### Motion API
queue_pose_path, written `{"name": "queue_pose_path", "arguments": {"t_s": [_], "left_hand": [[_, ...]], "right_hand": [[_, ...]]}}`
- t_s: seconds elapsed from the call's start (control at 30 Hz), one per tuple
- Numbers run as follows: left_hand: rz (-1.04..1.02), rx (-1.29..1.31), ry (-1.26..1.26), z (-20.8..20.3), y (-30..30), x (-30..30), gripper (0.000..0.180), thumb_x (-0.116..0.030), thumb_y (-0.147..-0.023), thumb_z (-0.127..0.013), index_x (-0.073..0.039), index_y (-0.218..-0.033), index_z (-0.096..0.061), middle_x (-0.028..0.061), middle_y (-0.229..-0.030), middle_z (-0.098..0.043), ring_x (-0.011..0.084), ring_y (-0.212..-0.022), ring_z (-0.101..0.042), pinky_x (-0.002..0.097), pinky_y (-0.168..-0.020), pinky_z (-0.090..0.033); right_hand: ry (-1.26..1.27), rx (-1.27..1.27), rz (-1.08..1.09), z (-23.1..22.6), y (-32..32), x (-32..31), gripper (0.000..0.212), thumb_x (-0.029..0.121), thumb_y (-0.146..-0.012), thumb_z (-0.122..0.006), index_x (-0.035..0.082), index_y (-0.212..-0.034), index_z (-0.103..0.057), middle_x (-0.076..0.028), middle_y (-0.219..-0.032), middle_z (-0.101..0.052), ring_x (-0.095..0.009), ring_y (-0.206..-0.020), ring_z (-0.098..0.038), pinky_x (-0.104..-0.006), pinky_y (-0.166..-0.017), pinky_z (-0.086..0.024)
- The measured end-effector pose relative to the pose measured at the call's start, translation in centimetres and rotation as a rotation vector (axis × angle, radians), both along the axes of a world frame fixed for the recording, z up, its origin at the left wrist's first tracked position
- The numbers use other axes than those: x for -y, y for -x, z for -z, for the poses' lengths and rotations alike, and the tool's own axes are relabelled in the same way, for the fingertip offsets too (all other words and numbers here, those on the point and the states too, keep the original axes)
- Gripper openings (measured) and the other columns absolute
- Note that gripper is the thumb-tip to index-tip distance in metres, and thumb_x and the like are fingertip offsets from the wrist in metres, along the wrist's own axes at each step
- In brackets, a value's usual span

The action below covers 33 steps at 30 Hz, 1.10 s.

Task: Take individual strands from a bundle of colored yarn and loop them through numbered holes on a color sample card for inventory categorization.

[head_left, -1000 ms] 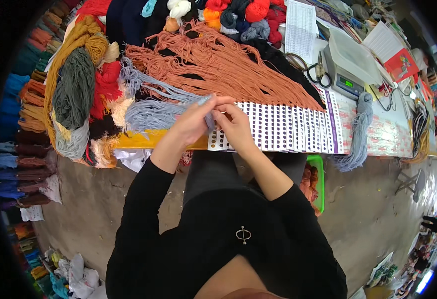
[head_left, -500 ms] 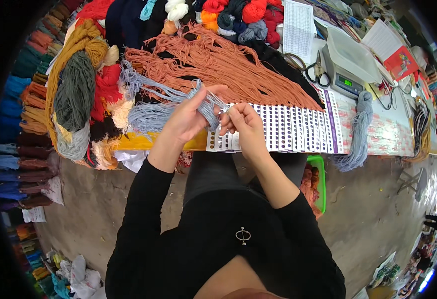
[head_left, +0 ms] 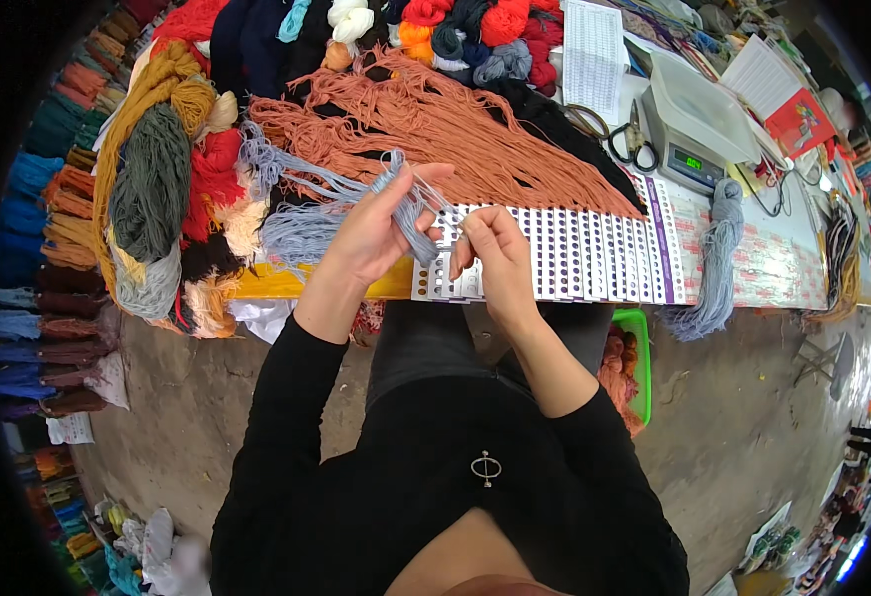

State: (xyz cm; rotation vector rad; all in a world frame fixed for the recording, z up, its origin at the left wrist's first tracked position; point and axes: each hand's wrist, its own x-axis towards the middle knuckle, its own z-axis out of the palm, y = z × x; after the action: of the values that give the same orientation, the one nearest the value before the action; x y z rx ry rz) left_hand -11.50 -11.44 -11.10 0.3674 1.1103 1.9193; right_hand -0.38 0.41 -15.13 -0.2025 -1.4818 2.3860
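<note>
Pinched between the fingers of the left hand (head_left: 371,233): a bundle of pale grey-blue yarn strands (head_left: 410,204), lifted above the near edge of the desk (head_left: 773,268). Right hand (head_left: 495,253) just beside it, fingers pressed together on a thin strand, over the white punched card strips with rows of dark holes (head_left: 574,253). Beyond, spread flat, a wide fan of rust-orange yarn (head_left: 435,124). Farther left, heaped skeins of olive, mustard and red wool (head_left: 162,189). Farther right, a white digital scale (head_left: 694,124) and a hanging grey-blue skein (head_left: 718,248).

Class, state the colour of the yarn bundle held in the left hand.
Pale grey-blue yarn bundle, in the left hand; head view.
</note>
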Motion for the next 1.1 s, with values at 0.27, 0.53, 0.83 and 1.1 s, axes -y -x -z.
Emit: {"name": "queue_pose_path", "arguments": {"t_s": [0.27, 0.53, 0.83, 1.1], "left_hand": [[-0.084, 0.074, 0.001, -0.4, 0.1, -0.2, 0.041, -0.029, -0.098, -0.036, 0.004, -0.118, -0.050, 0.0043, -0.084, -0.059, 0.0079, -0.071, -0.053, 0.0214, -0.053, -0.041], [-0.042, 0.046, 0.050, -1.1, 0.1, -0.1, 0.040, -0.030, -0.097, -0.037, 0.003, -0.113, -0.053, 0.0043, -0.079, -0.059, 0.0048, -0.065, -0.051, 0.0153, -0.040, -0.030], [0.203, 0.003, -0.062, 0.3, 0.5, 0.8, 0.059, -0.047, -0.097, -0.026, 0.000, -0.093, -0.063, 0.0094, -0.072, -0.060, 0.0124, -0.054, -0.050, 0.0211, -0.049, -0.037], [0.101, -0.107, -0.012, -0.8, -2.1, -0.7, 0.043, -0.033, -0.096, -0.039, 0.004, -0.106, -0.059, 0.0140, -0.122, -0.052, 0.0181, -0.089, -0.056, 0.0315, -0.066, -0.049]], "right_hand": [[0.041, 0.005, 0.010, -0.2, -0.2, 0.1, 0.017, 0.019, -0.096, -0.044, 0.003, -0.090, -0.046, -0.003, -0.060, -0.051, -0.010, -0.052, -0.049, -0.0225, -0.053, -0.038], [0.038, 0.058, -0.110, -0.4, -0.5, -0.1, 0.018, 0.018, -0.094, -0.047, 0.001, -0.094, -0.051, -0.003, -0.060, -0.051, -0.012, -0.053, -0.052, -0.0228, -0.052, -0.042], [0.508, -0.151, 0.101, -1.0, 0.2, -2.3, 0.020, 0.019, -0.092, -0.052, 0.000, -0.089, -0.059, -0.004, -0.067, -0.056, -0.012, -0.057, -0.053, -0.0233, -0.057, -0.043], [-0.134, 0.025, 0.045, -2.3, 0.5, 0.5, 0.011, 0.008, -0.087, -0.059, 0.000, -0.094, -0.060, 0.000, -0.071, -0.055, -0.005, -0.056, -0.049, -0.0186, -0.049, -0.037]]}}
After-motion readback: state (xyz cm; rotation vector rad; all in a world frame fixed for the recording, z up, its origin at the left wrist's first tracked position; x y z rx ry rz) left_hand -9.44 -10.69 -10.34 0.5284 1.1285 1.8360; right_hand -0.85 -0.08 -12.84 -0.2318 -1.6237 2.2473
